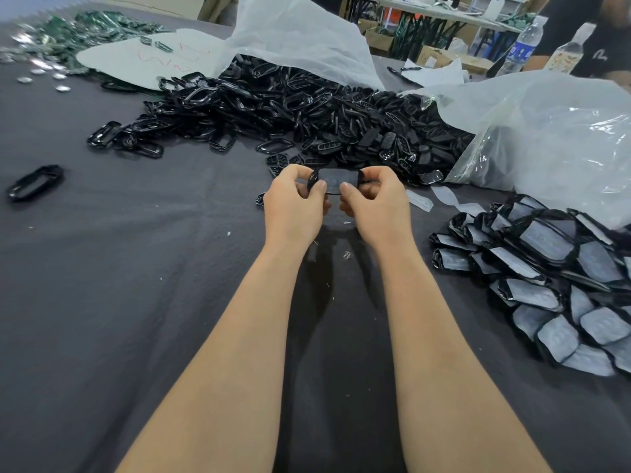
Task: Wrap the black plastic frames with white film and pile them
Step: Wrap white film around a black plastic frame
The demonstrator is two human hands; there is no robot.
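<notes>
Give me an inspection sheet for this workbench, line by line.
surface: dark grey cloth, a few white specks.
job's things: held frame, film across it; unwrapped frames heap behind; wrapped pile at right; film pieces near it.
clutter: lone frame at left; clear bag; white bag; green parts far left.
grips: left hand and right hand both pinch the held frame.
cables: nothing seen.
surroundings: water bottle; another person; far table.
</notes>
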